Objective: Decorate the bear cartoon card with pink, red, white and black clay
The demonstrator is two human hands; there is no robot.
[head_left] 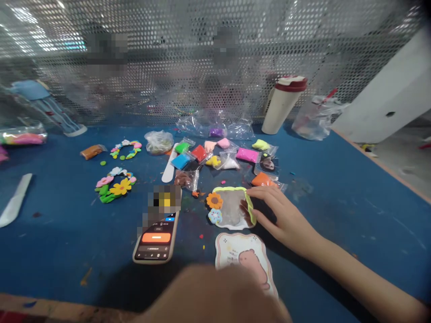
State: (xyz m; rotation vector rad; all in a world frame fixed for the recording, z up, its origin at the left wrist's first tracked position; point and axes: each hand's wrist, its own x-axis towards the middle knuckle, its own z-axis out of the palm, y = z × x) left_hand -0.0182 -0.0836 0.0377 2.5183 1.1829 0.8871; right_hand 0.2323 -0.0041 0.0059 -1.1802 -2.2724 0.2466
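My right hand (281,213) grips the right edge of a small clear-centred frame (232,208), its fingers lying over the yellow-green clay rim. An orange clay flower (214,201) and a blue-and-white clay flower (215,216) sit against that frame's left side. Low in the view, my left hand (212,296) is a large blur, its fingers hidden. It hangs over the lower part of a paper card printed with a pink bear (244,258). A smartphone (156,237) lies face up left of the card, partly masked by a pixelated patch.
Several small packets of coloured clay (215,154) lie behind the frame on the blue work mat (336,233). Clay flower wreaths (115,186) lie to the left. A white plastic blade (15,199), a cream-and-red tumbler (281,105) and a perforated metal screen (215,45) stand around the mat.
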